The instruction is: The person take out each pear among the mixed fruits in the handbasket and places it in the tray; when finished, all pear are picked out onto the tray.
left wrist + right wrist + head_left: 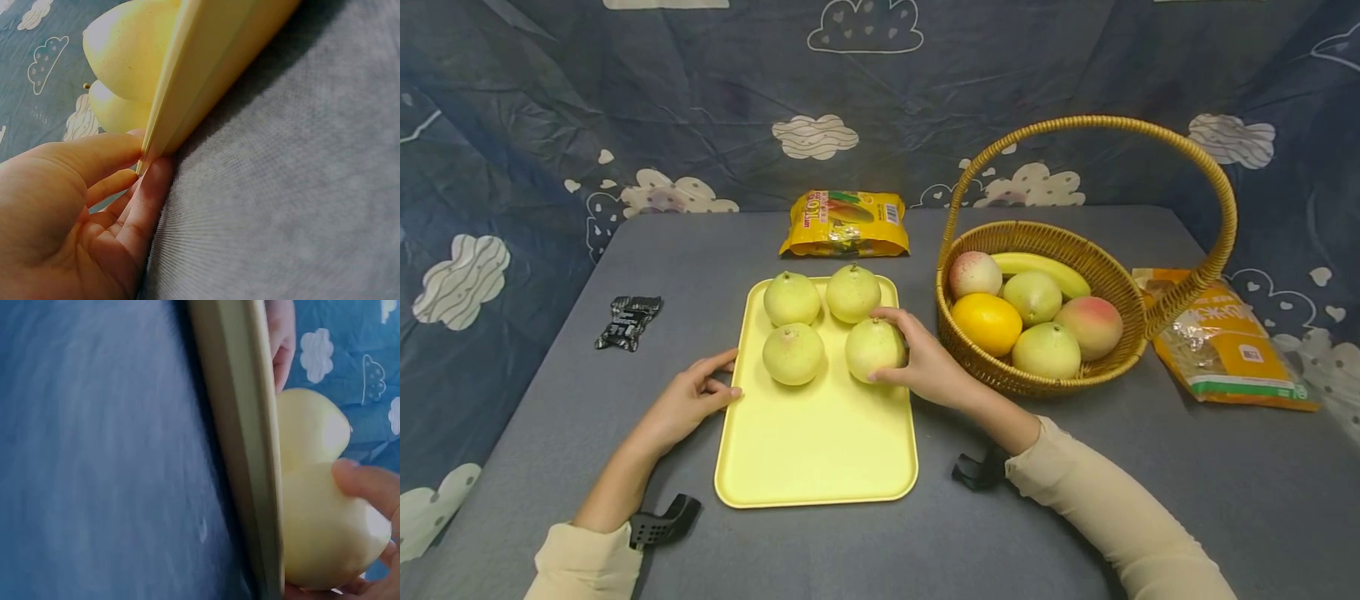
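Note:
My right hand (934, 367) grips a round pale green fruit (871, 350) on the right side of the yellow tray (820, 450), thumb at its near side and fingers at its far side. Three similar fruits sit on the tray beside it: one at the back left (792, 300), one at the back right (853, 293) and one at the front left (793, 355). At the tray's left edge, my left hand (688, 402) pinches the rim. The left wrist view shows the thumb and a finger on either side of that rim (156, 119).
A wicker basket (1037, 385) with a tall handle stands right of the tray, holding several fruits and a banana (1060, 273). Behind the tray lies a yellow snack bag (847, 225). An orange bag (1232, 342) lies at the right, a small black packet (629, 322) at the left.

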Available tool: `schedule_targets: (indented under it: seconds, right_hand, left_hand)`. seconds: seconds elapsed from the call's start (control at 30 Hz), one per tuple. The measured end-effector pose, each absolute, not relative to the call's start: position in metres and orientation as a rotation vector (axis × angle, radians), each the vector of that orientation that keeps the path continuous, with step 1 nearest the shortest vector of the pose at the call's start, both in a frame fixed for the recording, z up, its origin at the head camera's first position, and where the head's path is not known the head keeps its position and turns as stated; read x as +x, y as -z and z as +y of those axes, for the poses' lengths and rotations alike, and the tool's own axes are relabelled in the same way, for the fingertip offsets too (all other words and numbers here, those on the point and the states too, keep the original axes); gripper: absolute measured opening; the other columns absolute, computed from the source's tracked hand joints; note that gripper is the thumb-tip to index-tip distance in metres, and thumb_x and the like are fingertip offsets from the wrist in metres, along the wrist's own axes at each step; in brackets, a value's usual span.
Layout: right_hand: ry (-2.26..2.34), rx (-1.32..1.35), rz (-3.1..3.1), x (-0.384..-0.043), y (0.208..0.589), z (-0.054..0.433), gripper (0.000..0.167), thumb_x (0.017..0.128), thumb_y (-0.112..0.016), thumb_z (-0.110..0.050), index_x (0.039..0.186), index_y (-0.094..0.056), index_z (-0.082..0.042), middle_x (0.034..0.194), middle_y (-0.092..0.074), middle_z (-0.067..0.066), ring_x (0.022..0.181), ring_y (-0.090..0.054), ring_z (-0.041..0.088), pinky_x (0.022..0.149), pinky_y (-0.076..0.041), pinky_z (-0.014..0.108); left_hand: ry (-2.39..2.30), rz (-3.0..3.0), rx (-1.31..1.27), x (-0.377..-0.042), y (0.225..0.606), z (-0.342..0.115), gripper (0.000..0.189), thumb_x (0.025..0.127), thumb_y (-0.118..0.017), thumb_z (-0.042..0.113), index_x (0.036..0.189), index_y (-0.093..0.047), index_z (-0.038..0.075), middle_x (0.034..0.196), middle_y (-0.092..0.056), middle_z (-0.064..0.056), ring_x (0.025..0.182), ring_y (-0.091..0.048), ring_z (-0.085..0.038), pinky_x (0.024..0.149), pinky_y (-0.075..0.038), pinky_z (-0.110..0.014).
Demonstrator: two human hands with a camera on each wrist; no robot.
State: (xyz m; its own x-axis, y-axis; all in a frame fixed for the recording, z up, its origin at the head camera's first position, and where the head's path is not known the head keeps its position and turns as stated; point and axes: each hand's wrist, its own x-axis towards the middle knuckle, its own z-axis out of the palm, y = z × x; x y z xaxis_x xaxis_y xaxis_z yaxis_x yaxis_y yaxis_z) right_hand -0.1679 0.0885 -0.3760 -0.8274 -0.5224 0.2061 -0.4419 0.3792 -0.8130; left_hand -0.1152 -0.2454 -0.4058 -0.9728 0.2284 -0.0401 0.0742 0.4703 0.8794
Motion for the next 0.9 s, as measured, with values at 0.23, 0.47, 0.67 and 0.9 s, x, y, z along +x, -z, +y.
schedule_targets:
  seconds: [0.23,0.47,0.67,0.9]
  right_hand:
    - [1.453,-0.936,2.573,-0.168,0.384,0.078,0.075,0.069,-0.079,-0.011,0.131,-0.037,-0.009,0.129,-0.040,0.009,0.119,-0.036,0.019,0.097,-0.028,0.038]
    - [1.401,-0.927,2.606,-0.168,0.386,0.069,0.076,0.070,-0.078,-0.014,0.132,-0.035,-0.013,0.131,-0.036,0.008,0.122,-0.032,0.020,0.098,-0.026,0.040]
    - [1.393,-0.916,2.649,-0.168,0.389,0.066,0.077,0.070,-0.078,-0.015,0.133,-0.034,-0.013,0.130,-0.035,0.011,0.119,-0.035,0.021,0.098,-0.028,0.040]
    - [1.417,-0.923,2.638,-0.166,0.384,0.068,0.077,0.071,-0.077,-0.019,0.135,-0.034,-0.013,0.132,-0.034,0.011,0.120,-0.034,0.021,0.097,-0.028,0.039]
  left_hand:
    - [-1.528,2.557,0.283,-0.114,0.405,-0.245,0.059,0.087,-0.061,0.011,0.137,-0.033,-0.002,0.118,-0.043,-0.020,0.078,-0.057,-0.009,0.069,-0.042,-0.020]
    - [-1.529,2.552,0.278,-0.115,0.406,-0.245,0.058,0.087,-0.061,0.011,0.137,-0.034,-0.001,0.119,-0.043,-0.019,0.078,-0.057,-0.009,0.069,-0.042,-0.020]
    - [-1.540,2.551,0.281,-0.115,0.406,-0.244,0.059,0.086,-0.061,0.009,0.137,-0.033,-0.002,0.119,-0.043,-0.020,0.078,-0.057,-0.009,0.069,-0.042,-0.020]
    - [-1.531,2.555,0.279,-0.114,0.404,-0.245,0.059,0.086,-0.061,0.010,0.137,-0.033,-0.002,0.119,-0.043,-0.020,0.078,-0.057,-0.010,0.069,-0.042,-0.020]
